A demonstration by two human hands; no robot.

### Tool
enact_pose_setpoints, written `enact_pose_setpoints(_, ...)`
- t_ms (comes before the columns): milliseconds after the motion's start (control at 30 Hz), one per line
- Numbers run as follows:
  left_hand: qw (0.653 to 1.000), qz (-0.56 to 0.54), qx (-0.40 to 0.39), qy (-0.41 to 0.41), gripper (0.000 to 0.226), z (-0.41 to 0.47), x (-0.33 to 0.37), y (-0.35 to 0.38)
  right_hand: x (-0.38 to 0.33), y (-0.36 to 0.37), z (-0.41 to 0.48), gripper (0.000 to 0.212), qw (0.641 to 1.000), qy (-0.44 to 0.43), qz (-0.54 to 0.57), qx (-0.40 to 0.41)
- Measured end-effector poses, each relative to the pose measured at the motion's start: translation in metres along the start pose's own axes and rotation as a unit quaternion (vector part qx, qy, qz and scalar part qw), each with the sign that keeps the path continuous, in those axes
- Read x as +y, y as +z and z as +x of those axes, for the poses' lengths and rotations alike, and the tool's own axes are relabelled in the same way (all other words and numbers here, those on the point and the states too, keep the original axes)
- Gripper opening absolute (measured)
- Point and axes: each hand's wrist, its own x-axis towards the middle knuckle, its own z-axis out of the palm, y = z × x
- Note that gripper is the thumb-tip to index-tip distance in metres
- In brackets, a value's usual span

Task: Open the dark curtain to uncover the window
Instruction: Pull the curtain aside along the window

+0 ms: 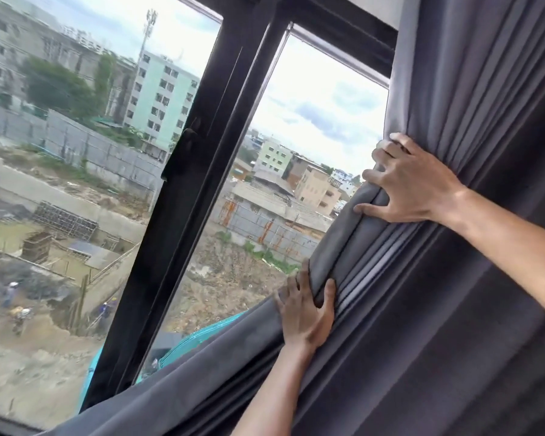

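Observation:
The dark grey curtain [453,89] is bunched in folds at the right side of the view. Its leading edge runs slantwise from upper right down to the lower left. My right hand [412,184] grips the gathered edge high up, fingers wrapped around the folds. Lower down, my left hand [307,313] holds the same edge, thumb on one side and fingers on the other. Left of the curtain, the window [312,127] with its black frame [199,152] is uncovered, showing buildings and a construction site outside.
A thick black mullion divides the glass into two panes. A latch handle [186,143] sits on the frame's left side. The bottom hem of the curtain drapes across the lower part of the window.

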Motion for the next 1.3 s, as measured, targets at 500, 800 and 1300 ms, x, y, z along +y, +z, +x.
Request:
enact_pose_setpoints(500, 0.999, -0.04, -0.02, -0.025, 0.067, -0.014, 0.047, 0.047, 0.039, 0.036, -0.03, 0.102, 0.999, 0.0, -0.012, 0.034)
enact_pose_setpoints(800, 0.998, -0.043, -0.035, -0.019, 0.065, -0.028, 0.069, 0.091, 0.055, 0.077, -0.067, 0.103, 1.0, 0.0, -0.002, 0.027)
enact_pose_setpoints(1300, 0.998, -0.042, -0.052, 0.006, 0.084, -0.064, 0.099, 0.208, 0.087, 0.165, -0.159, 0.096, 1.0, 0.021, 0.012, -0.012)
